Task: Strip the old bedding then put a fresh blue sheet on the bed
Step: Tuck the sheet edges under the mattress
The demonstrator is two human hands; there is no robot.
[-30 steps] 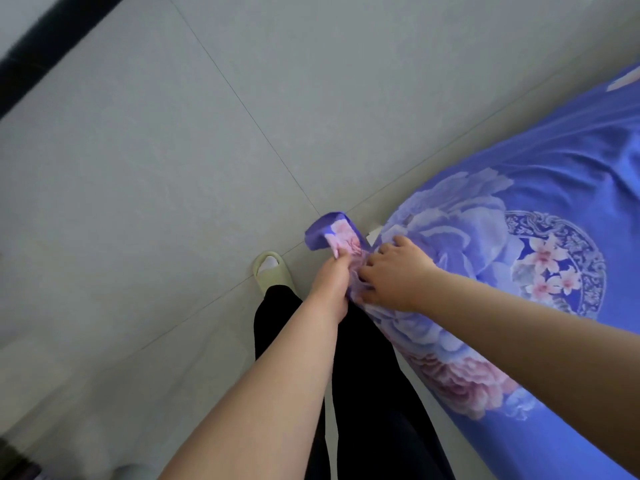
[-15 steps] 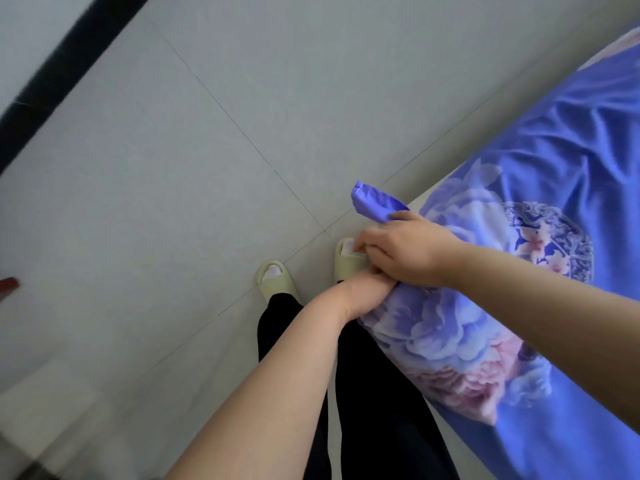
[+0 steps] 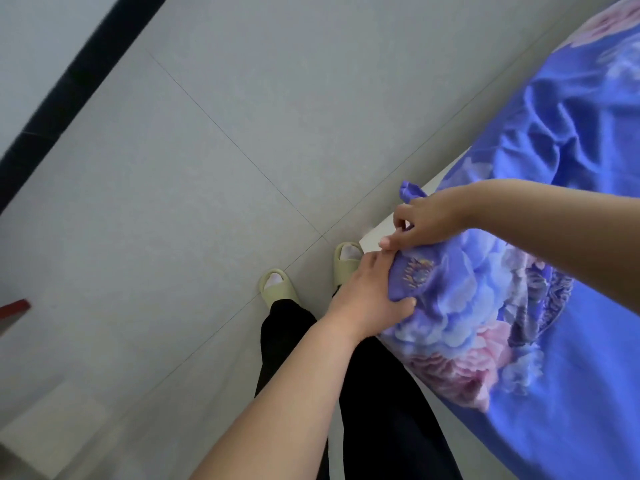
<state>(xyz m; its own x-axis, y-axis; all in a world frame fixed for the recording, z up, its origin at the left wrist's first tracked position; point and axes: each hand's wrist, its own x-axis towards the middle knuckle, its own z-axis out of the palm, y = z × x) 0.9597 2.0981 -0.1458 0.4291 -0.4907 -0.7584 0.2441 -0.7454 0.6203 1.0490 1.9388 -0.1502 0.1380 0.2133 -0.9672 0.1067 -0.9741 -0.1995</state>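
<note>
left hand (image 3: 370, 292) — grips blue floral sheet (image 3: 519, 306) at bed corner (image 3: 372, 237), 3 o'clock | right hand (image 3: 424, 218) — pinches the sheet's edge, at 12 o'clock of the left hand

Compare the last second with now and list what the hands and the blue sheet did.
The right hand carried the sheet's corner flap up and rightward, still pinching it. The left hand shifted to grip the blue floral sheet from the side. A white bed corner now shows. Both feet stayed planted.

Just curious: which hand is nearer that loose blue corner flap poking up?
Right hand, touching the corner flap; left hand grips the floral sheet lower down.
</note>
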